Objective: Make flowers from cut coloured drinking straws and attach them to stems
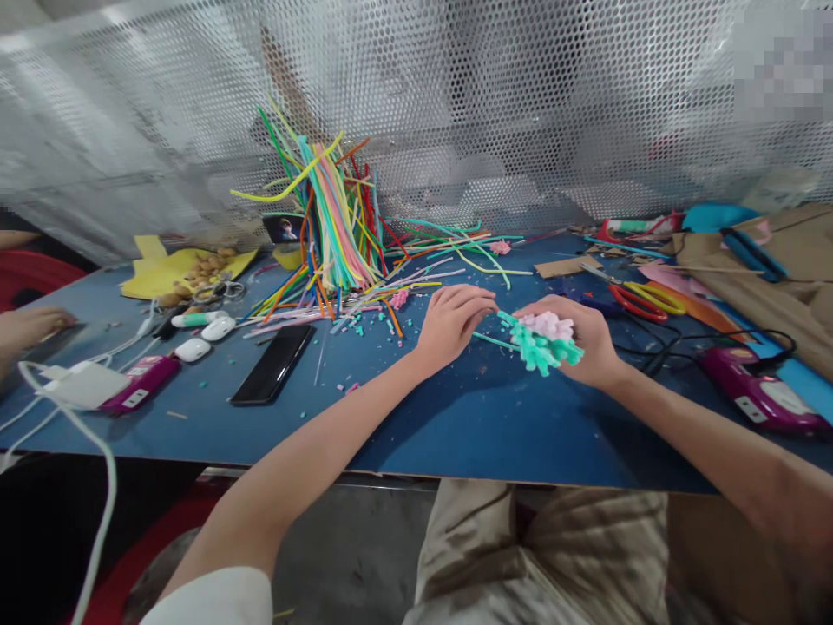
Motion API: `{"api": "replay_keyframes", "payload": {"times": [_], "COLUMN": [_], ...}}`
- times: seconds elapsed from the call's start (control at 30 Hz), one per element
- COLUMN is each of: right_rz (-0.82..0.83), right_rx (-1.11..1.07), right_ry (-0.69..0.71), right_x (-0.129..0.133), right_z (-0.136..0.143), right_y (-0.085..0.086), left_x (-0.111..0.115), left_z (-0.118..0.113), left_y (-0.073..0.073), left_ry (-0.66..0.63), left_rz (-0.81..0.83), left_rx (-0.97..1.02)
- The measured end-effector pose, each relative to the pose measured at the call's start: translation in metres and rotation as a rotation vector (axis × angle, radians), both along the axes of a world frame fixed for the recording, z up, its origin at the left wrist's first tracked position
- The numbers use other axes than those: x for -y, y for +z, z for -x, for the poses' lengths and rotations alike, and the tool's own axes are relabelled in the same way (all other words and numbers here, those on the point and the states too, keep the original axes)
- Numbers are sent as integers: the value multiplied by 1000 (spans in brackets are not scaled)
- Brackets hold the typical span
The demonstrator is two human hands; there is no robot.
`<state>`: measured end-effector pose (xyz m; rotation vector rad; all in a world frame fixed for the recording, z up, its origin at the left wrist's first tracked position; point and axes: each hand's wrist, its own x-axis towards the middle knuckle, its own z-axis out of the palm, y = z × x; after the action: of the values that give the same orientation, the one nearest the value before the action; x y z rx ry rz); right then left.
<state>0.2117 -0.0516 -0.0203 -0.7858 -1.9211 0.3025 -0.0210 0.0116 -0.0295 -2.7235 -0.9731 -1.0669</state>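
My right hand [582, 338] grips a small bunch made of teal and pale pink pipe cleaners [545, 340], held just above the blue table [455, 417]. My left hand [452, 319] is beside it on the left, its fingers pinching a teal pipe cleaner stem [491, 340] that sticks out of the bunch. Behind my hands stands a tall bundle of coloured pipe cleaners [331, 217], with loose ones and cut bits scattered over the table around it.
A black phone [273, 363] lies left of my hands. Red-and-yellow scissors [641, 298] and a magenta device [758, 392] with a black cable lie to the right. At the left are another magenta device [140, 382], white cables and another person's hand [29, 328]. A perforated metal screen [455, 104] closes off the back.
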Motion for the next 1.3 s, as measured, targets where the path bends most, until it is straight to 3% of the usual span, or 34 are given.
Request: {"api": "replay_keyframes", "payload": {"times": [0.2,0.33,0.43,0.6,0.67,0.8,0.93,1.13,1.3], "right_rz": [-479,-557,-624,-558,-542,-496,-447,-358,-254], "right_rx": [-15,148,309,570,642,718,718,599,464], "right_ry": [-170,-248,-304,-363,-375,-327,-274,-360,-437], "right_x": [7,3,-5,-22,-25,-24,-23,-41,-51], "right_z": [0,-16,-30,-38,-36,-23,-19,-60,-86], "right_y": [15,24,27,20,15,9,12,16,15], "left_x": [5,13,17,17,17,18,9,-22,-38], "left_z": [-4,-6,-3,3,1,-7,-5,26,43], "left_y": [-2,1,4,7,5,-1,-2,4,2], "left_ry": [122,72,-47,-387,-438,-283,-201,-122,-59], "left_rz": [-33,-49,-40,139,226,332,260,191,228], "left_rx": [70,91,118,203,213,177,94,125,183]}}
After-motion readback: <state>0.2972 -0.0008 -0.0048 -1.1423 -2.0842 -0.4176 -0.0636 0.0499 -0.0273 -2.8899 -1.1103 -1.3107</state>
